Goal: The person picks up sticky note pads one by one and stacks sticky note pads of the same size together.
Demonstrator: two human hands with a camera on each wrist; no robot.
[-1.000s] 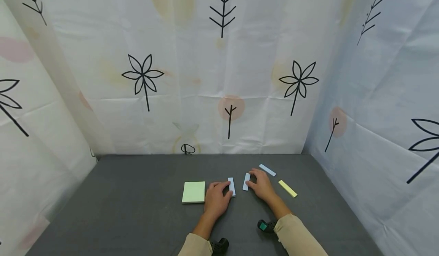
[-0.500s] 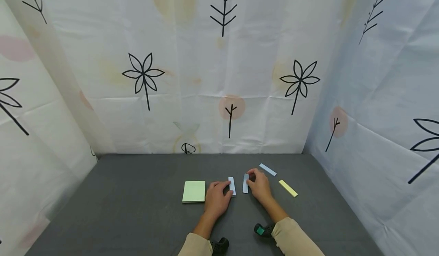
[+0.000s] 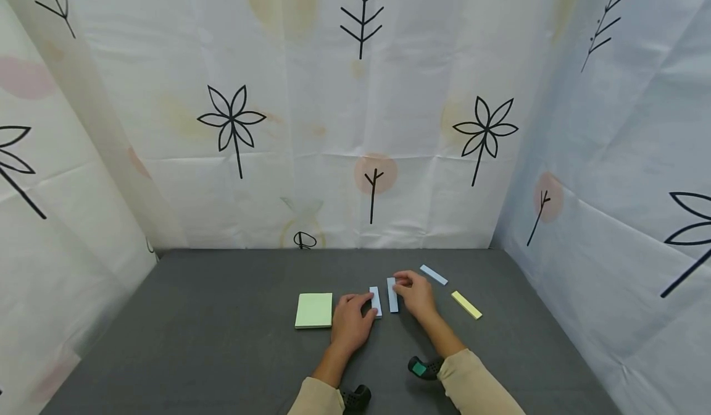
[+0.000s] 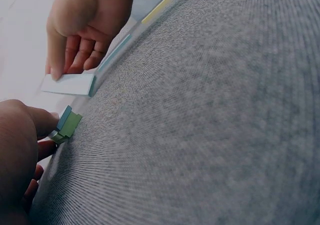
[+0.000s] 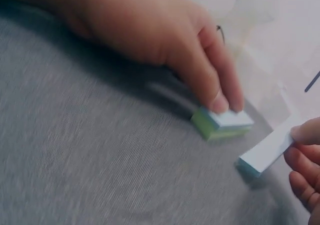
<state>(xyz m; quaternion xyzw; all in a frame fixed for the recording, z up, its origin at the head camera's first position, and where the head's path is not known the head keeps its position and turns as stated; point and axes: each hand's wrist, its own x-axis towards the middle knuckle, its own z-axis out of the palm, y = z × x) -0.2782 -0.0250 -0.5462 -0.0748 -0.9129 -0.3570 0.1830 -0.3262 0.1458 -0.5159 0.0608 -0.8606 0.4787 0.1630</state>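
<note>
My left hand [image 3: 351, 325] holds a small stack of narrow sticky note pads [image 3: 376, 302] on the grey table, thumb and fingertips at its ends. Blue lies over green in that stack [image 4: 67, 126], as the left wrist view shows. Just to its right, my right hand [image 3: 419, 296] pinches a narrow blue sticky note pad [image 3: 392, 295] between thumb and fingers. In the right wrist view this blue pad [image 5: 267, 151] is raised and tilted, a short gap away from the stack. The right hand's remaining fingers curl beneath it in the left wrist view.
A square light green sticky note pad [image 3: 314, 310] lies left of the left hand. Beyond the right hand are another narrow blue pad [image 3: 434, 275] and a narrow yellow pad [image 3: 466, 305]. White patterned curtains [image 3: 311, 186] enclose the back and sides of the grey table [image 3: 222, 341].
My right hand has moved left with its blue pad, bringing it closer to the stack. The left hand and the stack have stayed in place.
</note>
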